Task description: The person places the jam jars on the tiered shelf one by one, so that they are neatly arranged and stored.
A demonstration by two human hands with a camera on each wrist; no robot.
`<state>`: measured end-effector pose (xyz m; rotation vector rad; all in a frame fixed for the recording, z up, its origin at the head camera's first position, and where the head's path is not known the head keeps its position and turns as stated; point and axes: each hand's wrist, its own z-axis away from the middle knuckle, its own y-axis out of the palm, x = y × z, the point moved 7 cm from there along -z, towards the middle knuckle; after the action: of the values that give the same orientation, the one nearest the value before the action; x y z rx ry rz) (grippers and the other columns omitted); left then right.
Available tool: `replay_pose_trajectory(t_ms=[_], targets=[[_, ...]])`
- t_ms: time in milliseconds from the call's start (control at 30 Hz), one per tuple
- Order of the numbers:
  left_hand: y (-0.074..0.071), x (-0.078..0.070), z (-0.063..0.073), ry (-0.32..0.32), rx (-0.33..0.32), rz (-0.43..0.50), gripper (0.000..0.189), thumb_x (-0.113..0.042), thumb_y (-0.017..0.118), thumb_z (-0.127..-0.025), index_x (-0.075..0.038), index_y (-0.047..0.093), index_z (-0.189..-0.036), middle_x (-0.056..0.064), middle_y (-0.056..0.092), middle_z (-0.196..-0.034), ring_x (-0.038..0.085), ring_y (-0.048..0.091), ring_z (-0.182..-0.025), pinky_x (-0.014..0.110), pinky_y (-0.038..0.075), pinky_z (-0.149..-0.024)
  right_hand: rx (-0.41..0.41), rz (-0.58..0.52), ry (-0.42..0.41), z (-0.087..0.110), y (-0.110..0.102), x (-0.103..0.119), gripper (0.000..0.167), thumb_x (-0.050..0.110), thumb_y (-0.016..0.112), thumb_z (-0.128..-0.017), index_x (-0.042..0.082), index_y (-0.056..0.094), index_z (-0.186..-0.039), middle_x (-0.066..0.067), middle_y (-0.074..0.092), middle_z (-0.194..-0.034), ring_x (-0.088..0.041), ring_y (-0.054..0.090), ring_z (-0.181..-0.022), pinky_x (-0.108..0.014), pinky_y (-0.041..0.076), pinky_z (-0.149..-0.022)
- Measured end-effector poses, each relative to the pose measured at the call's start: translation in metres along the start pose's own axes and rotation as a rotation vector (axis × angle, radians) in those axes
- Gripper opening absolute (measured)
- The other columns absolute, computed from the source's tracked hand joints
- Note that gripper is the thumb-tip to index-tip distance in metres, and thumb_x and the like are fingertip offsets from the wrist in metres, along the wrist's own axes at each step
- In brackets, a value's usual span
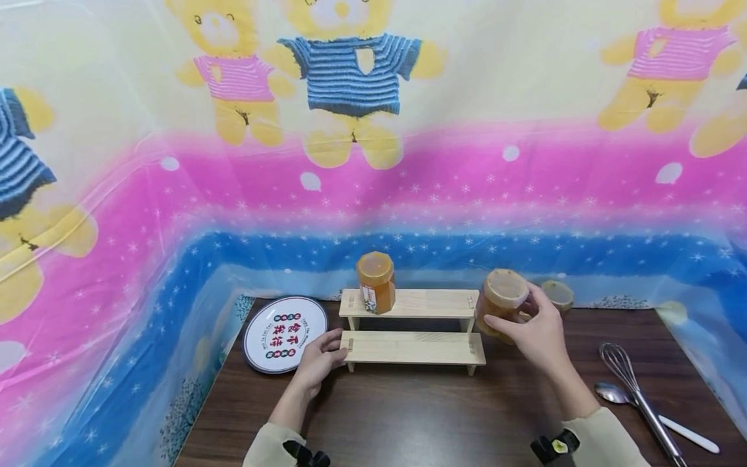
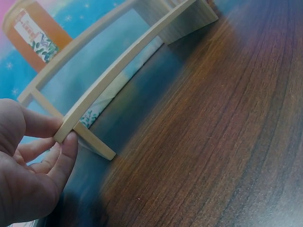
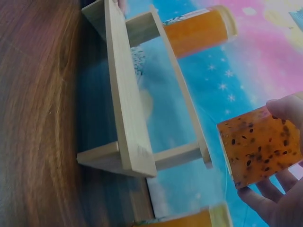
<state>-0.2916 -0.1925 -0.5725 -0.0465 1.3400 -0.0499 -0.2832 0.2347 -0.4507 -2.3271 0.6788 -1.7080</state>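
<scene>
A two-tier wooden rack [image 1: 411,349] stands on the table, and my left hand [image 1: 320,360] pinches the left end of its lower shelf between thumb and fingers [image 2: 69,146]. On the left part of the upper shelf sits a jar of orange preserve [image 1: 377,285] with a label. My right hand [image 1: 538,327] grips a second jar [image 1: 503,299], held up just off the rack's right end; dark seeds show through its orange contents [image 3: 259,146] in the right wrist view. Behind that hand stands a third jar [image 1: 558,295], partly hidden.
A white plate with red lettering [image 1: 284,334] lies left of the rack. At the right of the dark wood table [image 1: 420,415] are a whisk [image 1: 639,395] and a spoon [image 1: 613,392], crossing each other. A patterned cloth [image 1: 467,188] hangs behind.
</scene>
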Motion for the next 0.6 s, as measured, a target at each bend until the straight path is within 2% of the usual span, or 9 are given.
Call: replay_pose_trajectory(t_ms=[133,333,600], targets=[[0.0,-0.001,0.001,0.005,-0.006,0.005,0.056,0.001,0.065,-0.096,0.007,0.048,-0.15,0.024,0.064,-0.126,0.022,0.067,-0.096,0.035,0.06,-0.084,0.018,-0.013,-0.006,-0.008,0.011,0.004,0.092,0.028,0.094,-0.079,0.015,0.045,-0.156,-0.015,0.059,-0.137,-0.037,0.06,-0.122,-0.057,0.053,-0.099],[0.001,-0.001,0.001,0.013,-0.004,0.008,0.057,0.002,0.065,-0.096,0.008,0.046,-0.15,0.024,0.064,-0.126,0.021,0.067,-0.094,0.033,0.06,-0.083,0.03,-0.017,-0.018,-0.017,0.025,0.006,0.091,0.029,0.094,-0.079,0.014,0.046,-0.155,-0.015,0.059,-0.137,-0.039,0.058,-0.124,-0.063,0.052,-0.099],[-0.001,0.002,-0.002,0.0,0.003,0.005,0.057,0.004,0.062,-0.096,0.011,0.044,-0.15,0.027,0.062,-0.127,0.022,0.067,-0.094,0.034,0.06,-0.082,0.034,-0.06,-0.018,-0.027,0.044,0.009,0.09,0.03,0.093,-0.08,0.014,0.046,-0.155,-0.016,0.06,-0.137,-0.04,0.059,-0.124,-0.061,0.054,-0.096]])
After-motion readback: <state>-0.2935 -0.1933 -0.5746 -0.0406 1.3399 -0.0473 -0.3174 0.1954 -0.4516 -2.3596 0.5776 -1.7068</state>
